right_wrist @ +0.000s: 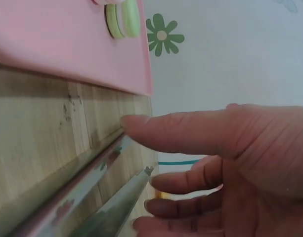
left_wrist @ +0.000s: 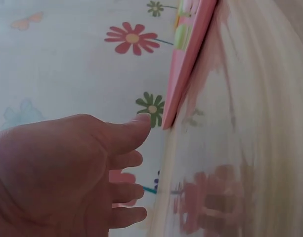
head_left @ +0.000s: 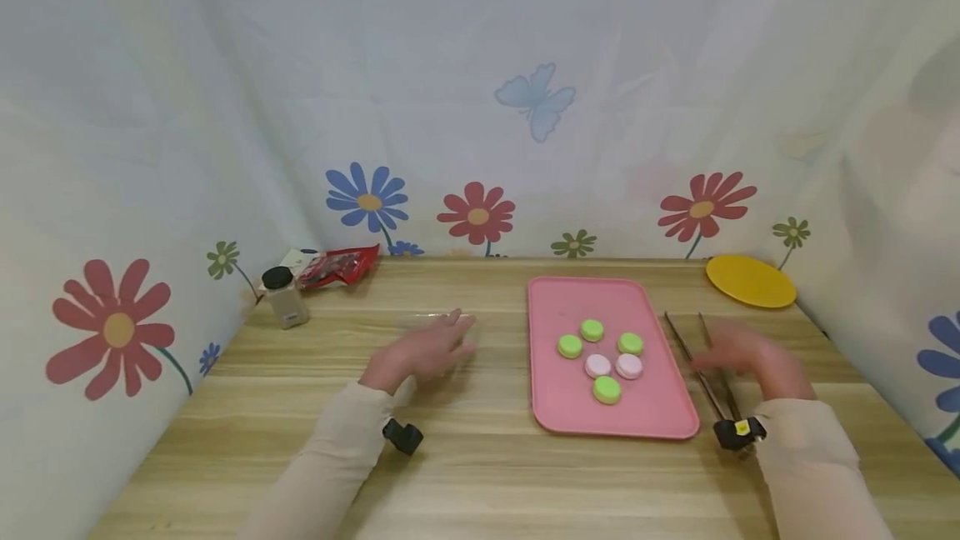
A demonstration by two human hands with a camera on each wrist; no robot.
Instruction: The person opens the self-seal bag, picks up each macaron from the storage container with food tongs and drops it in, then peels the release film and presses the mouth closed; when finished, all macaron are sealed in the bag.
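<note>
My left hand (head_left: pixel 429 347) is over the table left of the pink tray (head_left: pixel 551 407), fingers loosely extended and holding nothing. Faint clear, shiny edges show on the tabletop around it. On the tray lie several green macarons (head_left: pixel 607 390) and two pale pink macarons (head_left: pixel 628 367). Right of the tray, my right hand (head_left: pixel 738 352) is over a pair of metal tongs (head_left: pixel 705 386), thumb and fingers apart. In the right wrist view the tongs (right_wrist: pixel 77 185) lie on the wood, with the thumb tip right by one arm and the fingertips close to the other.
A yellow plate (head_left: pixel 750 280) lies at the back right. Toward the back left stand a black-lidded jar (head_left: pixel 285 298) and a red packet (head_left: pixel 337 266). A flowered curtain (head_left: pixel 450 107) surrounds the wooden table (head_left: pixel 480 490) at the back and sides.
</note>
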